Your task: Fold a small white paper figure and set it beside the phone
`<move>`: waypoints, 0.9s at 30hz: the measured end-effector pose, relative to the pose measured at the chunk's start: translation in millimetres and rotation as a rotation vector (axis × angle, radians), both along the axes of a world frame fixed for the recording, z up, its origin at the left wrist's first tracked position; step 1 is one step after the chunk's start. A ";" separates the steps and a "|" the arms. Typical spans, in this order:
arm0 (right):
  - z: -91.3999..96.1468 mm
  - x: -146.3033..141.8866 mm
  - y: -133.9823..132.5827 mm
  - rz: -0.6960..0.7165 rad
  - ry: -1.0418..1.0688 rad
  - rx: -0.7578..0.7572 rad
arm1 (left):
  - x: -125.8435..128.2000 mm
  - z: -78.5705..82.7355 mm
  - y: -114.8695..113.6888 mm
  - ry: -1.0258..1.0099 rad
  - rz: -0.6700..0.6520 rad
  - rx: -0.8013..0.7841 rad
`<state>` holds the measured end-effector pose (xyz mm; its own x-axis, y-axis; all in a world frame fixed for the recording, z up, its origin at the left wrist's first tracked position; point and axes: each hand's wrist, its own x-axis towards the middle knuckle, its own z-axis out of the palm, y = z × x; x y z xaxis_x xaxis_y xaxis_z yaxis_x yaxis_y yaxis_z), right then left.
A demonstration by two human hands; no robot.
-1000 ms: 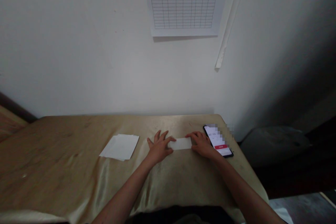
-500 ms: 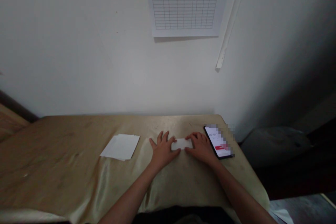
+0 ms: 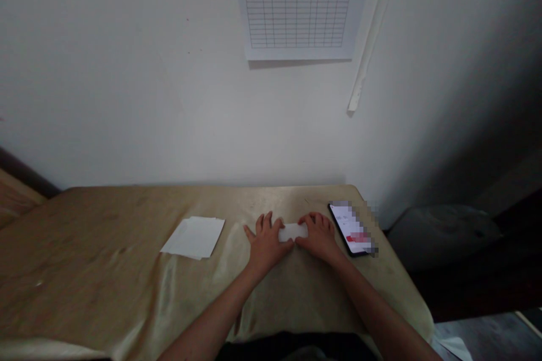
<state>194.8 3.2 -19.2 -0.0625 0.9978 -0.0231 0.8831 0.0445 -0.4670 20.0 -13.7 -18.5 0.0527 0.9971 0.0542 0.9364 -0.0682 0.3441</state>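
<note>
A small white rectangle of paper [image 3: 293, 230], apparently folded, lies on the cloth-covered table between my two hands. My left hand [image 3: 267, 241] grips its left end, thumb at the near edge and index finger at the far edge, while the other fingers spread out to the left. At the right end, my right hand [image 3: 318, 238] holds it the same way, with its remaining fingers bent on the cloth. Both thumbs almost meet along the near edge. Off to the left of my left hand is a loose stack of white paper sheets [image 3: 193, 237].
A phone [image 3: 349, 228] with a lit, partly blurred screen lies just right of my right hand. Gold-brown cloth [image 3: 105, 259] covers the table and has folds at the front. A printed chart [image 3: 298, 11] hangs on the white wall behind. Beyond the table's right edge is a dark area.
My hands have come slightly closer together on the paper, with the thumbs nearer each other. Less of the paper shows between them. The sheet stack and phone lie where they were.
</note>
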 end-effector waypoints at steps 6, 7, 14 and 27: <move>5.4 7.6 3.6 0.024 0.005 -0.050 | -9.1 -0.9 3.3 -0.009 -0.031 -0.042; 6.4 9.6 4.1 0.036 0.004 -0.058 | -11.6 -1.0 3.9 -0.007 -0.035 -0.044; 11.8 24.6 8.1 0.126 0.000 -0.127 | -27.9 1.6 5.7 -0.013 -0.100 -0.102; 8.6 35.4 -6.4 0.234 -0.024 0.018 | -33.5 3.1 3.2 -0.015 -0.142 -0.051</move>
<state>230.2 -3.3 -10.6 -0.2916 0.9565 -0.0096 0.8586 0.2573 -0.4434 -13.5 -10.5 -15.4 0.1935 0.9811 0.0060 0.9131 -0.1823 0.3648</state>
